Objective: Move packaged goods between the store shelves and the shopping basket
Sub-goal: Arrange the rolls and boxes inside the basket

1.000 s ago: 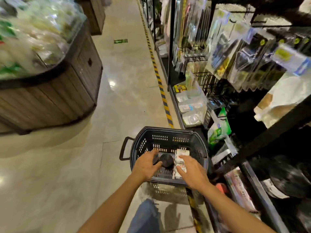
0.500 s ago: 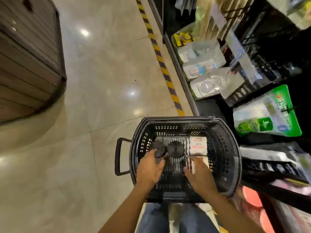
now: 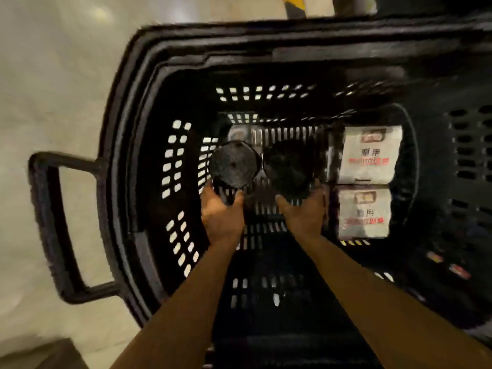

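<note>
Below, each hand's grip clamped on a black disc: left hand (image 3: 222, 217), right hand (image 3: 304, 215), mid-basket (image 3: 149, 62).

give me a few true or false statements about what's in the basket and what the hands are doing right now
1. Both hands are inside the black basket. True.
2. The left hand grips a white packet. False: it holds a black round item.
3. Two white packets lie at the right side of the basket floor, one above the other in the picture. True.
4. The right hand rests on the basket's side handle. False: it reaches a second dark round item; the handle sticks out at the left, untouched.
5. The basket is packed full. False: much of its slotted floor is bare.
</note>
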Demonstrator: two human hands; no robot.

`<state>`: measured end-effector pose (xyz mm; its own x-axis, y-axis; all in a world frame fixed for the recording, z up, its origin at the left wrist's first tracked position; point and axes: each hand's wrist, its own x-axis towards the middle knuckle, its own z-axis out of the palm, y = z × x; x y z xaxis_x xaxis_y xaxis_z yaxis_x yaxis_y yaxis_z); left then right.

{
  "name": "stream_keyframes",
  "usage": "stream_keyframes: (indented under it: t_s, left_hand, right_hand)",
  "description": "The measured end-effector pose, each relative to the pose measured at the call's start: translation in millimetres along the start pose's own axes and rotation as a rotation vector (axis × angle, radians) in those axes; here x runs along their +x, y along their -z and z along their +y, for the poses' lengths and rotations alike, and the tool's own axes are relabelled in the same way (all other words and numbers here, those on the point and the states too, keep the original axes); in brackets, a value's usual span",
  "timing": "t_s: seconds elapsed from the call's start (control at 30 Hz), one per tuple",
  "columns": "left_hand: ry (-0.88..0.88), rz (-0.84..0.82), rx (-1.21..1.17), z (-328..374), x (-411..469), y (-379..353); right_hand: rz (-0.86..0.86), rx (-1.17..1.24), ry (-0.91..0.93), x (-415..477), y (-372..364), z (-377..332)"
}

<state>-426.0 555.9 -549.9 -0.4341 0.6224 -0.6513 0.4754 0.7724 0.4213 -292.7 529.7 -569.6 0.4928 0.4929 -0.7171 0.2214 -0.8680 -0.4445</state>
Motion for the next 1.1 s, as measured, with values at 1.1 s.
stream_keyframes:
  t_s: [1.1]
  left_hand:
    - [-0.259,0.114,-0.09,-15.9,73.0,-78.6]
  right_hand:
    - [0.219,0.327,0.222,75.3,-52.1,28.2]
